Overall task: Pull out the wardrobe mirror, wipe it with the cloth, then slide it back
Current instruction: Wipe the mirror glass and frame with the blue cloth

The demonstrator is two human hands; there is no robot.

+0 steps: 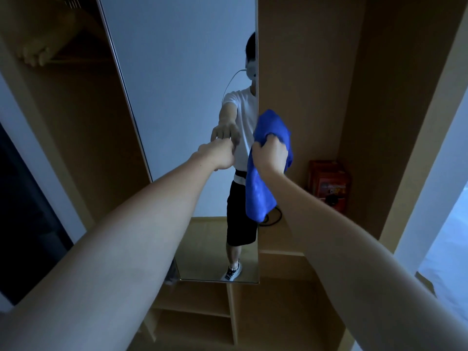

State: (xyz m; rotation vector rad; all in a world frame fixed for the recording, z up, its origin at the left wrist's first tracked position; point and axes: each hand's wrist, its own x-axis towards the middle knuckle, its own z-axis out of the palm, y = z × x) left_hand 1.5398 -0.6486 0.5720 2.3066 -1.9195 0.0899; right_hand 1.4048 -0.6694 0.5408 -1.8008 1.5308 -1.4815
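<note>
Head view, near to far, all placed against the mirror (182,97). Both forearms reach in from the bottom edge toward the mirror. Left hand (219,154) is up at the glass about mid-height, fingers curled under, knuckles meeting their own reflection; can't tell whether it grips anything or just presses the surface. Right hand (271,154) sits at the mirror's right edge, fingers curled tight into a bunched blue cloth (260,188). Cloth hangs below the fist and overlaps that right edge; upper fold sticks up above the knuckles.

Mirror is a tall narrow panel standing upright, showing its full face, right edge against a wooden wardrobe partition (304,72). Glass reflects a person in white shirt, black shorts and white sneakers, plus a pale wall.

Below the mirror's bottom edge: open wooden shelves (202,307). Right of the mirror, deeper in the wardrobe, an orange box (329,181) sits in the back corner with a dark cable (274,216) coiled beside it. Left of the mirror: another wardrobe bay, dim, with hangers (73,3) near the top.
</note>
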